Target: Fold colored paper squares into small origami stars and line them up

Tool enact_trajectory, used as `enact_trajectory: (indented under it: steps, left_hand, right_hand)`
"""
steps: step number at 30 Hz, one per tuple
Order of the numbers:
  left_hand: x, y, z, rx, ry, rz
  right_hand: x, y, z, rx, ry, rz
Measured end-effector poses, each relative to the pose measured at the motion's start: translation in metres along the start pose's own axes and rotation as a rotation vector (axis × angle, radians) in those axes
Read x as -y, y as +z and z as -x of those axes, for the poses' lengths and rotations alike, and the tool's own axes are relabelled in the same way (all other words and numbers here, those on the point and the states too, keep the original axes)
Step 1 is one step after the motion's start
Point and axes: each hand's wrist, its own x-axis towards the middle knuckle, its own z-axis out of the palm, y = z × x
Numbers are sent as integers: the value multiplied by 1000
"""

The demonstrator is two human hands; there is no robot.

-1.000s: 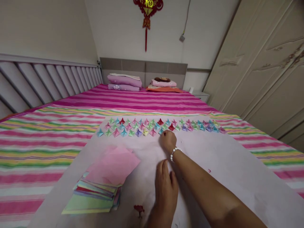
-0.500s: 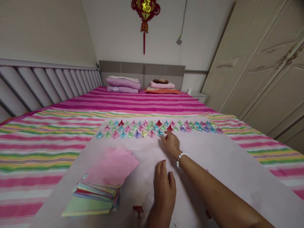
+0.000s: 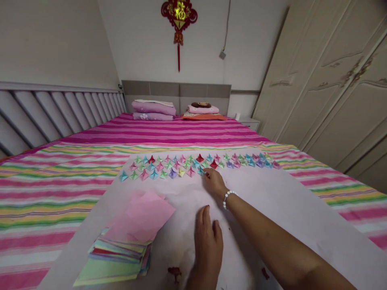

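The right hand, wearing one white bead bracelet, reaches across the white sheet, its bent fingertips at a blue folded paper piece on the sheet's far part; whether they pinch it I cannot tell. The left hand, over the sheet's near middle, has straight fingers and its thumb apart; its forearm is cut off. Nine pieces show in the front row; those behind overlap. One paper stack, its lower layers mostly hidden, and two red scraps lie on the sheet's near part.
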Motion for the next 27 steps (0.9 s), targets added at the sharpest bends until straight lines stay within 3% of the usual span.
enact_trajectory:
  steps: [19,23,27]
  left_hand:
    - [2,1,0,12,-14,2]
    - [6,2,0,8,7,16]
    - [12,4,0,9,18,40]
  right_hand:
    - [5,-5,4,-25,30,-6]
    - [11,-24,39,-1,-16,-46]
    - [15,-50,112,21,-138,-116]
